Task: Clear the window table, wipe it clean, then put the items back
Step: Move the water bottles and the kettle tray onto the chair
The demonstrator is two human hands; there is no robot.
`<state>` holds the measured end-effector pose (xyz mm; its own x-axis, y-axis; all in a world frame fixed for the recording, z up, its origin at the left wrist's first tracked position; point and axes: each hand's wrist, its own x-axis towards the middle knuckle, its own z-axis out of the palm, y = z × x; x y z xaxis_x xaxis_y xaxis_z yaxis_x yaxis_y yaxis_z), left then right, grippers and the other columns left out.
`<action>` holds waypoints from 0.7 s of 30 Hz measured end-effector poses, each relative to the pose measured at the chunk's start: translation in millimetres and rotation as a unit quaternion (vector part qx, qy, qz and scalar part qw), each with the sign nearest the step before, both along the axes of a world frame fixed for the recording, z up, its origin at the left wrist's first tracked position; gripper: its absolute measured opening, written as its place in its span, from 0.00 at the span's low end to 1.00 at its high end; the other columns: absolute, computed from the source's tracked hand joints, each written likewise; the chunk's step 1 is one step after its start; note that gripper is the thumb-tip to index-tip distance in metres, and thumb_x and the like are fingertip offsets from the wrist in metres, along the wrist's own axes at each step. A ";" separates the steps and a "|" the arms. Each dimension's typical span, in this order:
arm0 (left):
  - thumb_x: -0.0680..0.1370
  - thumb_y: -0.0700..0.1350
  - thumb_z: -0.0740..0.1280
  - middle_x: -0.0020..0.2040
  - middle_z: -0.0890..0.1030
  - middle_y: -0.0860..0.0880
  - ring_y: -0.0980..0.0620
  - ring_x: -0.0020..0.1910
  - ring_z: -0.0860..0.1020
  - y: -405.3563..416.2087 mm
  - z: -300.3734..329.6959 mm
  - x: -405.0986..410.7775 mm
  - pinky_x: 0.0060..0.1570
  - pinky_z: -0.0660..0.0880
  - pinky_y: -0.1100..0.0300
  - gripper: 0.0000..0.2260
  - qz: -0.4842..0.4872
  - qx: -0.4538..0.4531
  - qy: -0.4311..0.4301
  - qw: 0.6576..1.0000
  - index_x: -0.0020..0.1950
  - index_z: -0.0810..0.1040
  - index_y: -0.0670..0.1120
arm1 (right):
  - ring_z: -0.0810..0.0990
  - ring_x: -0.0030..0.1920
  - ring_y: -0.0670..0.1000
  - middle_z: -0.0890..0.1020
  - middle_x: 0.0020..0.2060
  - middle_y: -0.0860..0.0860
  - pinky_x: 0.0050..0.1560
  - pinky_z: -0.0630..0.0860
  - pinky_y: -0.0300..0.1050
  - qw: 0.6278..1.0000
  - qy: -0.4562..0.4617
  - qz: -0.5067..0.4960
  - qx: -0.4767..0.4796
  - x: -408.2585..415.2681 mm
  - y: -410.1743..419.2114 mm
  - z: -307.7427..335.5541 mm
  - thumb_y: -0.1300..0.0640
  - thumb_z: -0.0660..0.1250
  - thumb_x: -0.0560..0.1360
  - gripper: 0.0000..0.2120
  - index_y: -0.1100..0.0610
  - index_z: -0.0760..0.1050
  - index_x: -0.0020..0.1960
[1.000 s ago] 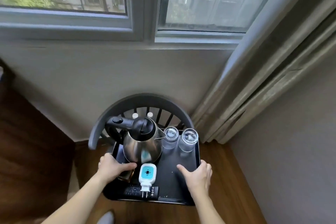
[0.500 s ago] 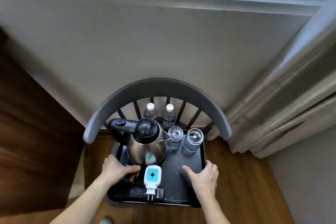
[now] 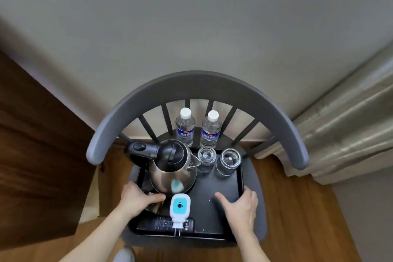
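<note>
On the grey chair point(image 3: 197, 85) seat, the black tray point(image 3: 221, 204) should stay level, left hand point(image 3: 138, 198) and right hand point(image 3: 240, 206) gripping its side rims evenly, so the kettle point(image 3: 172, 166) and two glasses point(image 3: 228, 161) don't slide.

I see bare tray floor point(image 3: 214, 178) right of the kettle point(image 3: 172, 168), while two glasses point(image 3: 228, 161), two bottles point(image 3: 209, 130) and the chair's curved back point(image 3: 197, 83) block the far side.

Grey wall point(image 3: 191, 17), wood floor point(image 3: 297, 208) — beige curtain point(image 3: 350, 134) rt, grey chair point(image 3: 191, 85)
</note>
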<state>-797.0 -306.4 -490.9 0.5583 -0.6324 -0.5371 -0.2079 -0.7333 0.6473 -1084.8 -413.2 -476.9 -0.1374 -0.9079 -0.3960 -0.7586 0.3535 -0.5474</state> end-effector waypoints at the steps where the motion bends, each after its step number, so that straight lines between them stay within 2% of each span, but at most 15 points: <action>1: 0.44 0.67 0.80 0.38 0.86 0.55 0.58 0.40 0.84 -1.3 1.9 -0.5 0.49 0.82 0.52 0.34 0.000 -0.002 -0.002 1.000 0.40 0.85 0.47 | 0.65 0.72 0.59 0.71 0.67 0.59 0.72 0.65 0.55 1.000 0.000 0.001 0.000 1.0 -0.9 -1.6 0.38 0.81 0.63 0.52 0.65 0.65 0.74; 12: 0.42 0.68 0.79 0.40 0.86 0.53 0.56 0.42 0.84 -3.5 -3.7 -1.4 0.49 0.81 0.52 0.36 -0.009 0.021 0.010 1.000 0.42 0.84 0.47 | 0.64 0.72 0.60 0.70 0.67 0.60 0.72 0.63 0.55 1.000 0.012 0.011 0.016 1.8 -2.4 -16.2 0.40 0.81 0.64 0.51 0.66 0.64 0.75; 16: 0.40 0.74 0.78 0.42 0.86 0.53 0.56 0.43 0.84 -0.1 -20.9 4.0 0.49 0.82 0.51 0.43 -0.008 0.027 0.007 1.000 0.44 0.84 0.47 | 0.64 0.72 0.60 0.71 0.67 0.60 0.72 0.63 0.55 1.000 0.012 0.012 0.018 2.9 -0.7 -21.8 0.41 0.82 0.64 0.51 0.66 0.65 0.74; 21: 0.38 0.79 0.73 0.47 0.84 0.51 0.54 0.48 0.82 -0.8 -44.9 11.1 0.50 0.81 0.53 0.51 -0.038 0.084 -0.026 0.995 0.51 0.81 0.48 | 0.64 0.72 0.60 0.70 0.67 0.59 0.72 0.63 0.55 0.999 0.012 0.012 0.027 3.2 0.2 -27.0 0.40 0.82 0.63 0.51 0.66 0.64 0.75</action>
<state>-785.9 -307.2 -535.8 0.5413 -0.5775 -0.6111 -0.2971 -0.8113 0.5034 -1081.6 -413.1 -503.9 -0.1267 -0.8881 -0.4418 -0.7796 0.3646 -0.5092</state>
